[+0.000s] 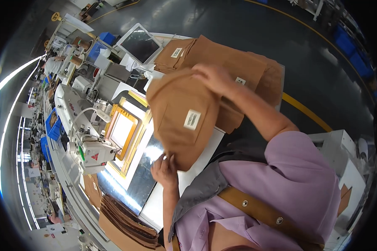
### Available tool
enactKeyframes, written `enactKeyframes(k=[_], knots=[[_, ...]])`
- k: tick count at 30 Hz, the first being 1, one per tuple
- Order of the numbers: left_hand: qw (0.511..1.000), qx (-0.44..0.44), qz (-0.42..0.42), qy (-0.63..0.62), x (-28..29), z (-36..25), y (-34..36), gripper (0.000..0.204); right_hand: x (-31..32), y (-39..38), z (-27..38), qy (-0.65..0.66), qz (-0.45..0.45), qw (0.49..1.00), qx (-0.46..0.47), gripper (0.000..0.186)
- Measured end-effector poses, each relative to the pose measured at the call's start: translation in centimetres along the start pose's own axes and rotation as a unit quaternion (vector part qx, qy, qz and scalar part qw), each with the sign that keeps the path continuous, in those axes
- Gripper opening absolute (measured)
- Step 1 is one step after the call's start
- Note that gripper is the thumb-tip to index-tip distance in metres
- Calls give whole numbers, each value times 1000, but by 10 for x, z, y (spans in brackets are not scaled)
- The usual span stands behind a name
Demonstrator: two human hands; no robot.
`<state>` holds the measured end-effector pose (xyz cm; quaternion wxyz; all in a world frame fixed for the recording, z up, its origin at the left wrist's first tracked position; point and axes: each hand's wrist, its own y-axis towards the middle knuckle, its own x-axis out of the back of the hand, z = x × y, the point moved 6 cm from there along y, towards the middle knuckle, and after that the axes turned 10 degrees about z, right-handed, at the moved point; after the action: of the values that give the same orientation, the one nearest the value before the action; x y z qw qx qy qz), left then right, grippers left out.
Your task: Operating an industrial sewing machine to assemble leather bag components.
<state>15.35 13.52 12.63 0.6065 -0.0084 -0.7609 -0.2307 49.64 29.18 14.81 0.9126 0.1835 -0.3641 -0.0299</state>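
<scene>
One brown panel (176,111), mid-frame, held up between left hand (164,169) and right hand (213,78). Right hand grasping its top edge, fingers bent over the cloth. Left hand lower, fingertips pinching the lower left edge. Panel bulges a bit, white printed label (192,119) facing the camera. Can't tell if its underside touches anything.

Left of panel: sewing machine (97,152), orange frame (132,134) lying beside its head, bright white area inside the frame. Shiny metal plate (140,184) just below the frame, set next to the white tabletop (156,203).

Behind the panel, upper centre: big brown stack (222,54), edges spread toward the right. Smaller pile (165,56) at its left, also labelled. Dark screen (140,45) tilted, near that pile.

Bottom left of centre: second stack (121,219), layered brown pieces, darker edges showing, left of the left forearm. Blue bin (53,124) far left, beyond the machine. Grey floor (255,25) with yellow lines, upper right.
</scene>
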Motion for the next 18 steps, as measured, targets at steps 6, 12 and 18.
enactKeyframes(k=[6,12,18], knots=[[990,-98,84,-59,-39,-98,66,33,110,-12,-120,-123,-42,983,-131,42],[987,-42,138,-77,-68,-66,35,34,111,-56,-195,-323,-69,927,-176,63],[981,107,147,-64,-64,5,-41,30,13,-69,-124,-236,68,968,-44,64]])
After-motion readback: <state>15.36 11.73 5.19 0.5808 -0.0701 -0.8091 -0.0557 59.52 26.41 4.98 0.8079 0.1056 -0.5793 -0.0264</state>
